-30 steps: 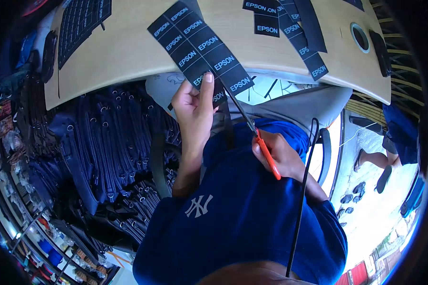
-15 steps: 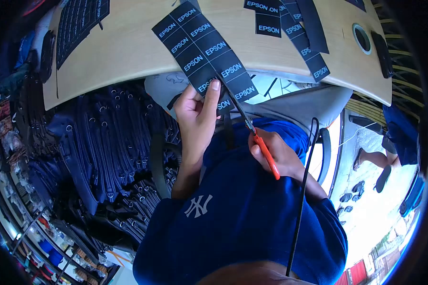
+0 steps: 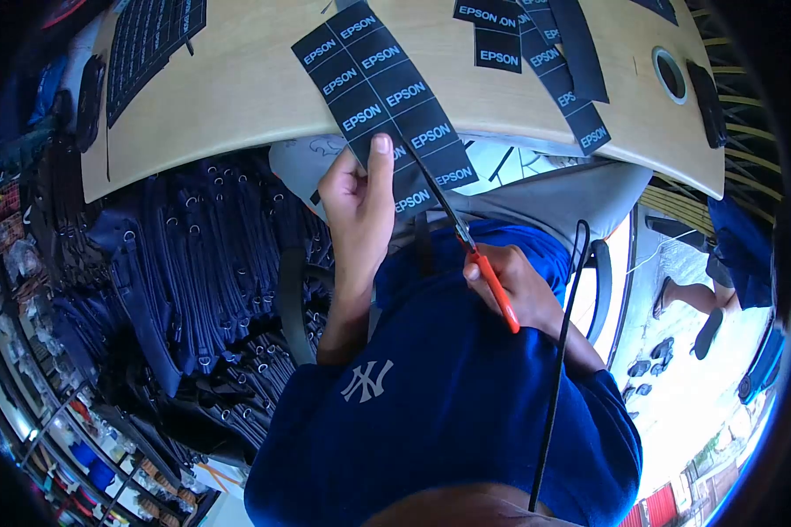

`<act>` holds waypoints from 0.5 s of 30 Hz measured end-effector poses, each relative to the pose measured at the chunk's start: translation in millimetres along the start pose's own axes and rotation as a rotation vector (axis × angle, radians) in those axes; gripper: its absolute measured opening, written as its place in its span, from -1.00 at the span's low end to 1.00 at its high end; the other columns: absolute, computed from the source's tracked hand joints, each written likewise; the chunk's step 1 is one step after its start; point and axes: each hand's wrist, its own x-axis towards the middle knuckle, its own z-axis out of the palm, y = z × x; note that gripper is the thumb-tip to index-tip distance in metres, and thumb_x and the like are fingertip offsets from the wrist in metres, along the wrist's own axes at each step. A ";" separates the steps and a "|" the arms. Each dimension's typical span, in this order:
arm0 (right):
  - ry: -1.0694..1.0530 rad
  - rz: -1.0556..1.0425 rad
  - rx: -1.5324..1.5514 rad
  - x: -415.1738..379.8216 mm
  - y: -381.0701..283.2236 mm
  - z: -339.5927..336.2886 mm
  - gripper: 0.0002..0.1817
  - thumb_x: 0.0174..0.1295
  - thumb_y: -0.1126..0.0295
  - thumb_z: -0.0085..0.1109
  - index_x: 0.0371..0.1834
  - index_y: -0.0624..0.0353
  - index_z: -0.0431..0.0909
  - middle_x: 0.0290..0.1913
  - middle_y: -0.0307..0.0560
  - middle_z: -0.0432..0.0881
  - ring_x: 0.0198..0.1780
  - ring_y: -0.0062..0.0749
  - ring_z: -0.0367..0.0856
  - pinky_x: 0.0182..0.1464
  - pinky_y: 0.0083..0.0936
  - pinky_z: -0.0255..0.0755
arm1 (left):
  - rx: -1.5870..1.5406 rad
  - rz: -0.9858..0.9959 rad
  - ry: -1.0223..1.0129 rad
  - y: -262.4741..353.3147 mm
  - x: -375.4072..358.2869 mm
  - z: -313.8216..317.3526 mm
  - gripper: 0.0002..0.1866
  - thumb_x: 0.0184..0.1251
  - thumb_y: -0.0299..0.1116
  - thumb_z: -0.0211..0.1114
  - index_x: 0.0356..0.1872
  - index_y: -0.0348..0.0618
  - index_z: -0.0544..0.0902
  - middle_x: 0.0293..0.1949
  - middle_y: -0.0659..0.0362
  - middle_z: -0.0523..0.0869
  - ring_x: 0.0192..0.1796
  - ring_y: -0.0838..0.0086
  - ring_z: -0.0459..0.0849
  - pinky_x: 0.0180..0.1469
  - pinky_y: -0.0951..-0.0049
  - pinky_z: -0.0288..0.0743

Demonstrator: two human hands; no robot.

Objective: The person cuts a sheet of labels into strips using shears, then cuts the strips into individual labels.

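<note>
The label sheet (image 3: 387,97) had shifted up-table; its long axis ran diagonally. Our left hand (image 3: 358,202) pinched it, and our right hand (image 3: 510,285) clasped the scissors (image 3: 466,241).

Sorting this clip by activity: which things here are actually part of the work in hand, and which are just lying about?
In use:
- label sheet, pinched by the left hand
- orange-handled scissors in the right hand, blades at the sheet's lower end

Lying about:
- cut label strips on the wooden table
- another dark sheet, far left
- stacked dark blue bags beside the table
</note>
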 end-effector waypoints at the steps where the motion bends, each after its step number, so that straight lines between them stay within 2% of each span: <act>1: -0.014 -0.014 -0.020 -0.2 1.2 -0.3 -0.61 0.31 0.15 0.02 -0.49 0.30 0.38 -0.64 -0.01 0.35 -0.62 -0.27 0.32 -0.50 -0.32 0.21 | 0.033 -0.022 0.031 2.0 1.0 1.1 -0.82 0.35 -0.37 0.18 -0.41 -0.26 0.58 -0.65 0.45 0.41 -0.60 0.87 0.20 -0.58 0.72 -0.01; 4: -0.006 -0.054 0.021 1.1 -2.0 1.9 -0.62 0.31 0.14 -0.01 -0.42 0.29 0.36 -0.60 0.02 0.35 -0.58 -0.22 0.35 -0.46 -0.30 0.22 | 0.076 0.070 -0.001 -6.9 -0.2 -0.3 -0.83 0.34 -0.39 0.19 -0.42 -0.26 0.58 -0.66 0.45 0.41 -0.61 0.87 0.20 -0.59 0.72 -0.02; 9: -0.045 -0.058 0.007 1.6 -3.0 0.7 -0.60 0.32 0.10 -0.05 -0.36 0.31 0.34 -0.54 0.06 0.36 -0.54 -0.13 0.39 -0.43 -0.28 0.24 | 0.075 0.036 0.029 -0.6 -4.5 4.8 -0.83 0.33 -0.40 0.20 -0.44 -0.26 0.59 -0.70 0.45 0.40 -0.62 0.87 0.21 -0.59 0.72 0.00; 11: -0.039 -0.077 0.005 3.1 -4.1 0.9 -0.58 0.32 0.08 -0.06 -0.36 0.31 0.34 -0.53 0.07 0.37 -0.53 -0.11 0.40 -0.43 -0.28 0.24 | 0.107 0.032 -0.020 -2.9 -7.6 2.3 -0.83 0.33 -0.41 0.20 -0.43 -0.27 0.60 -0.71 0.45 0.39 -0.63 0.86 0.21 -0.60 0.71 0.00; 13: -0.011 -0.112 -0.035 4.1 -4.0 1.3 -0.38 0.32 -0.16 -0.30 -0.39 0.29 0.37 -0.53 -0.02 0.38 -0.52 -0.26 0.39 -0.41 -0.39 0.25 | 0.128 0.032 -0.020 0.1 -9.8 3.6 -0.84 0.32 -0.41 0.20 -0.42 -0.28 0.60 -0.72 0.45 0.38 -0.64 0.86 0.21 -0.60 0.71 0.00; 14: -0.011 -0.111 -0.034 4.4 -3.4 1.6 -0.38 0.32 -0.16 -0.30 -0.39 0.29 0.37 -0.53 -0.02 0.38 -0.52 -0.26 0.39 -0.41 -0.39 0.25 | 0.149 0.030 -0.020 1.2 -10.6 4.0 -0.84 0.32 -0.41 0.20 -0.42 -0.28 0.60 -0.73 0.46 0.37 -0.64 0.86 0.20 -0.61 0.70 0.00; 15: -0.008 -0.126 -0.013 4.5 -2.6 1.8 -0.47 0.32 -0.06 -0.19 -0.39 0.30 0.36 -0.54 0.02 0.37 -0.53 -0.19 0.39 -0.43 -0.33 0.24 | 0.148 0.029 -0.021 1.5 -11.1 3.7 -0.84 0.32 -0.41 0.20 -0.42 -0.28 0.60 -0.73 0.46 0.37 -0.64 0.86 0.20 -0.61 0.70 0.00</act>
